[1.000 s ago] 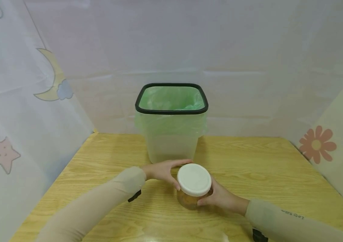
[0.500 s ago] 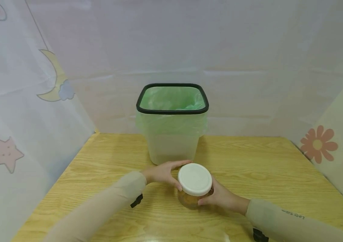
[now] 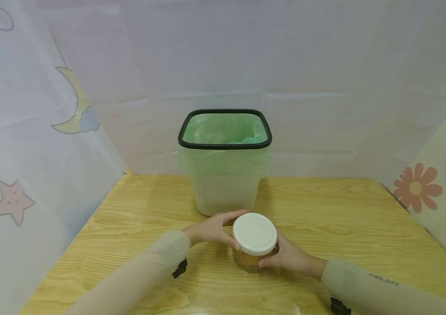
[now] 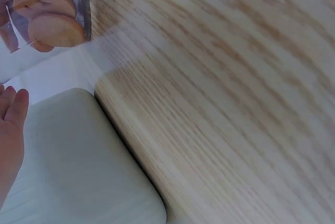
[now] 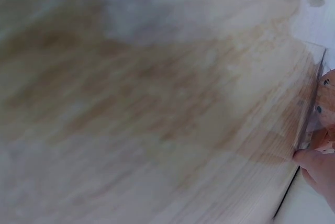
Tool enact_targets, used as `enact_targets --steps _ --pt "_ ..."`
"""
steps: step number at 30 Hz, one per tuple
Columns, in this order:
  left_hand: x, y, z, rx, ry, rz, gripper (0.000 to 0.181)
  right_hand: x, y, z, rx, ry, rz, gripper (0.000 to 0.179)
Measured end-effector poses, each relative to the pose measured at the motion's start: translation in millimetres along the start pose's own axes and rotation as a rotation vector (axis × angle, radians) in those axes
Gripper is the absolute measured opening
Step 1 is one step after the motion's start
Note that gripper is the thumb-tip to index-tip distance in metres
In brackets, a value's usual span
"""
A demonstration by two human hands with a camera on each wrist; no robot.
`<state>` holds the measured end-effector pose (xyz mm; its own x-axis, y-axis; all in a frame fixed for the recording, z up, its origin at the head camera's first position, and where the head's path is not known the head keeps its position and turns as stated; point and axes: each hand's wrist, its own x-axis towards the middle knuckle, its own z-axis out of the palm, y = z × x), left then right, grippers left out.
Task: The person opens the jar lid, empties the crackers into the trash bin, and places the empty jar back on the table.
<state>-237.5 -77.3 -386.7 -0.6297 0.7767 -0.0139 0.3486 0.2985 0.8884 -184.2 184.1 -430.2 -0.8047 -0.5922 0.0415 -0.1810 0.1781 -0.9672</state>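
A clear jar with a wide white lid stands in front of me on the wooden table. Inside it are rounded orange-brown pieces, seen through the clear wall in the left wrist view. My right hand grips the jar's body from the right, and its thumb lies along the wall in the right wrist view. From the left, my left hand holds the lid's edge, thumb on the near side and fingers reaching round the far side. The right hand's other fingers are hidden behind the jar.
Just behind the jar is a whitish bin with a black rim and a green bag liner. The wooden table extends to both sides. Printed sheets hang behind and at either side.
The head view has shifted a little, so everything appears slightly farther right. Both hands keep their places around the jar, and the lid stays on it.
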Motion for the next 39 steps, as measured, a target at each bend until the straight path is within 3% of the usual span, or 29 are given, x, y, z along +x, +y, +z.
enact_targets --steps 10,21,30,39 --pt "-2.2 -0.3 1.2 -0.003 0.01 0.004 0.096 0.5 -2.7 -1.0 0.005 -0.005 0.024 0.106" --pt "-4.9 2.1 5.9 -0.026 0.055 -0.038 0.097 1.9 1.3 -1.4 -0.024 0.014 0.005 0.105" --pt "-6.0 -1.4 12.0 0.014 0.071 -0.01 0.095 0.5 3.9 -2.1 -0.038 0.003 -0.007 0.105" --pt "-8.6 -2.6 13.6 -0.007 0.094 -0.01 0.095 2.2 2.4 -2.4 -0.017 -0.009 -0.007 0.104"
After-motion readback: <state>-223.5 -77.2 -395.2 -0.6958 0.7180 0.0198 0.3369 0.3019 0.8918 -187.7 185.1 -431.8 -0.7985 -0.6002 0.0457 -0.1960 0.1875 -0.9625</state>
